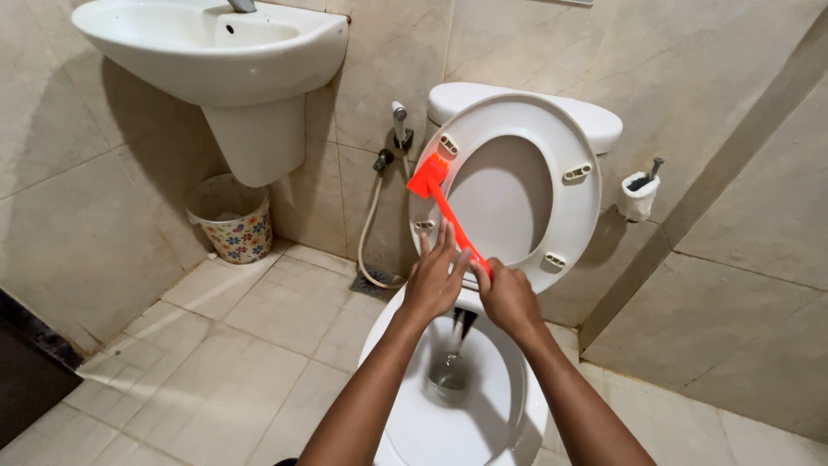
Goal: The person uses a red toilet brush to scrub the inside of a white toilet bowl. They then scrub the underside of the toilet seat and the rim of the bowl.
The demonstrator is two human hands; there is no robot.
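Both hands meet over the open toilet bowl [405, 431] on an orange brush [444, 203]. The right hand [509, 298] is wrapped around the lower end of its handle, fingers closed on it. The left hand [434, 276] rests against the handle just beside it with the fingers stretched out fairly straight, pressing or steadying more than gripping.

The brush slants up and to the left from the hands, its flat wedge-shaped head lying against the underside of the raised seat [509, 185], near the left rim by one of the small bumpers. It is bright orange all over, with a long thin handle and a broader head; the bristles I cannot make out from here.

It looks like light, moulded plastic, stiff along the handle and probably a little springy if leaned on hard. Wet, it would likely be slippery, so the low end of the handle, where the right hand sits, seems the sound place to hold, with the other hand further up for control.

Around them: a white cistern [586, 116] behind the seat, a spray hose [371, 224] on the tiled wall, a washbasin [216, 52], and a flowered bin [233, 220] beneath it on the floor.
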